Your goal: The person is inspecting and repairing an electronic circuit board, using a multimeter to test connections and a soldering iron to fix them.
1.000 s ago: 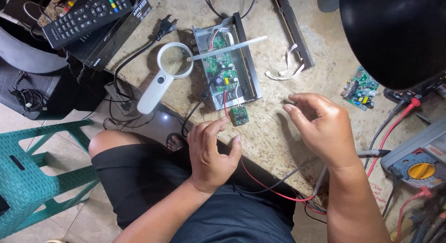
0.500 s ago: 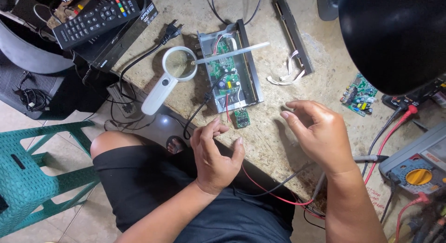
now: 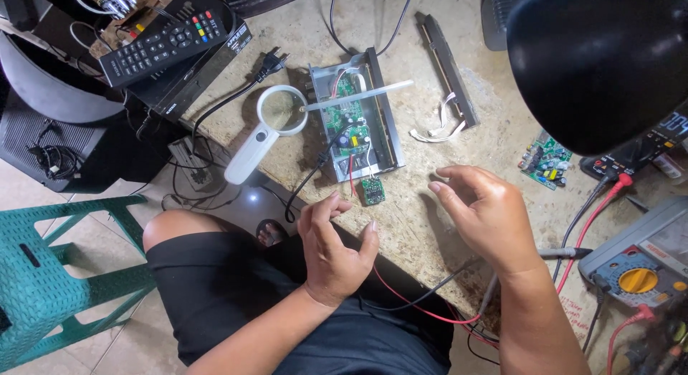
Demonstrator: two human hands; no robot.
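A worn, speckled workbench (image 3: 430, 224) is filling most of the view, and a large black lamp shade (image 3: 602, 59) is hanging over its upper right corner. At the left, a green plastic stool (image 3: 50, 282) is standing on the tiled floor. An open metal chassis (image 3: 387, 124) is lying in the middle of the bench with a green circuit board (image 3: 346, 124) sitting inside it, and a white magnifying glass (image 3: 261, 131) is lying just to its left. A black remote control (image 3: 163, 45) is resting at the upper left, and a multimeter with a yellow dial (image 3: 638, 278) is sitting at the right edge.

The left hand (image 3: 333, 249) is hovering at the near edge of the bench, fingers loosely curled and apart, holding nothing. The right hand (image 3: 487, 214) is hovering over the bench, fingers spread and slightly bent, also empty. A small green board (image 3: 371, 191) is lying on the bench between the two hands, just beyond the left fingertips and well left of the right hand, with a red wire (image 3: 401, 296) running beneath the left hand.
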